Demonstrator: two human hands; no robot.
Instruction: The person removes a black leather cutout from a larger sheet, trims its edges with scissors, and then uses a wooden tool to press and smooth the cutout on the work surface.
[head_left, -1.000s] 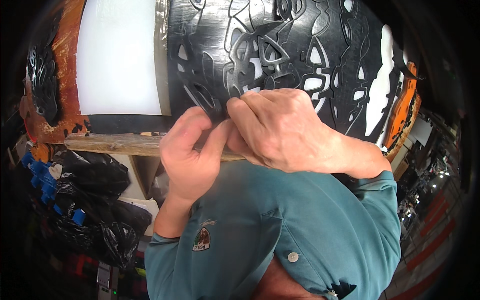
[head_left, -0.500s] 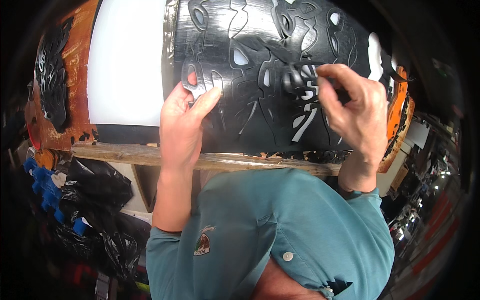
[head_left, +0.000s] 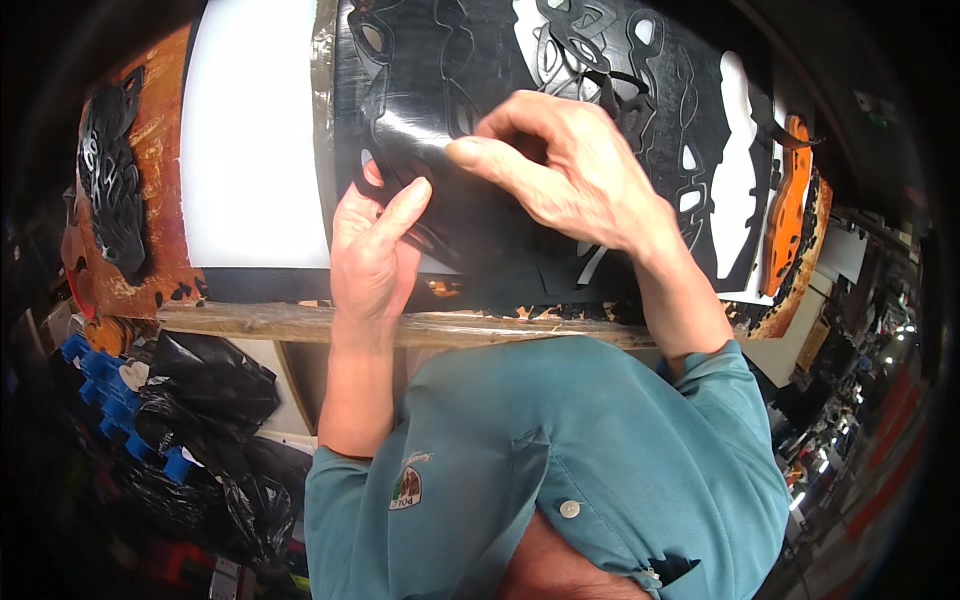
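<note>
A wide black rubber-like sheet (head_left: 400, 80) with curved cut-out shapes lies before me, its near left part raised and bent. My left hand (head_left: 378, 240) is closed on that raised part, thumb on top, with a fingertip showing through a hole. Over the middle of the sheet, my right hand (head_left: 575, 165) has its thumb and forefinger pinched close to the surface. Whatever is between those fingertips is hidden. Beyond the right hand, a tangle of loose black cut strips (head_left: 590, 50) rests on the sheet. White shows through several openings.
A white panel (head_left: 255, 140) lies left of the sheet. Black cut pieces (head_left: 112, 170) are piled at the table's left end, and an orange piece (head_left: 790, 210) lies at the right. A wooden edge (head_left: 260, 322) runs along the front, with black plastic bags (head_left: 200, 400) below left.
My right hand has moved left from the sheet's right side, towards my left hand. The loose black strips now lie farther back. The sheet's near left part has lifted and bent; a long white opening shows at right.
</note>
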